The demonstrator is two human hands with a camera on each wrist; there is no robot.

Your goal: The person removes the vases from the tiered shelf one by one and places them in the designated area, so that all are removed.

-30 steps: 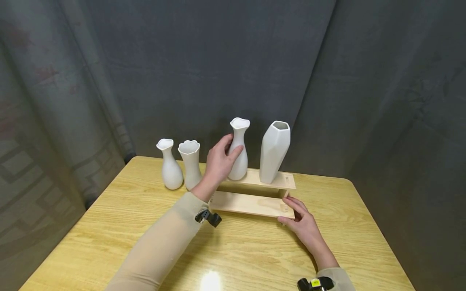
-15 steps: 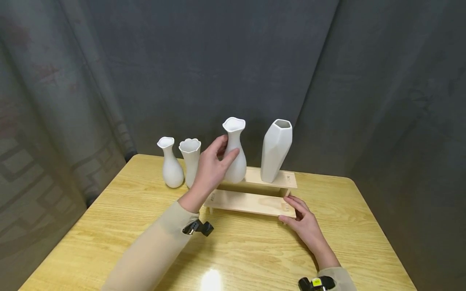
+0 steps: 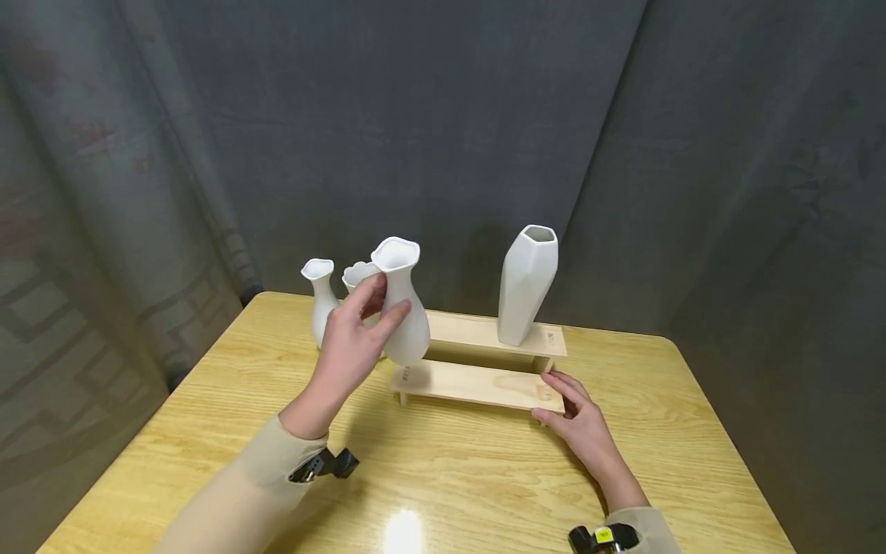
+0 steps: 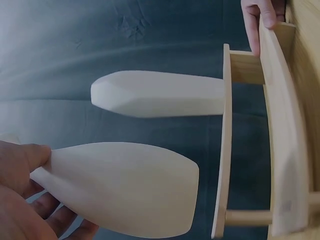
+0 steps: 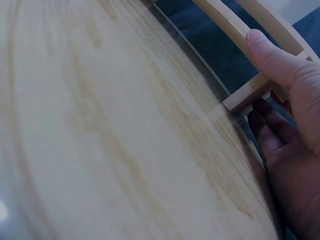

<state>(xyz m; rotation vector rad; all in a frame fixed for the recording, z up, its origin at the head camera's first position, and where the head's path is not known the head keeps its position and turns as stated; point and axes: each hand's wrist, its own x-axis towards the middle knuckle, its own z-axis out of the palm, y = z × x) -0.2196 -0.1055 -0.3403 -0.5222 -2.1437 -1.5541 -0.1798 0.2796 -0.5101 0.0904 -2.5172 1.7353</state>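
Observation:
A white vase with a wavy rim [image 3: 408, 323] is held up in my left hand [image 3: 349, 346], thumb and fingers around its neck. In the left wrist view the vase [image 4: 125, 187] hangs beside the wooden stand, its base apart from the boards. My right hand [image 3: 581, 427] grips the right end of the lower step of the two-step wooden stand [image 3: 477, 385]. In the right wrist view the thumb of the right hand [image 5: 295, 100] lies along the board's edge, with fingers near the leg. On the upper step stands a tall faceted white vase [image 3: 526, 285].
To the left on the wooden table [image 3: 443, 485] stand a slim wavy-rimmed vase [image 3: 321, 304] and a scalloped vase [image 3: 358, 273], the latter mostly hidden behind my left hand and the held vase. A grey curtain [image 3: 415, 138] hangs behind the table.
My left hand has lifted the wavy-rimmed vase off the upper step and carried it left and toward me. My right hand stays on the stand's right end.

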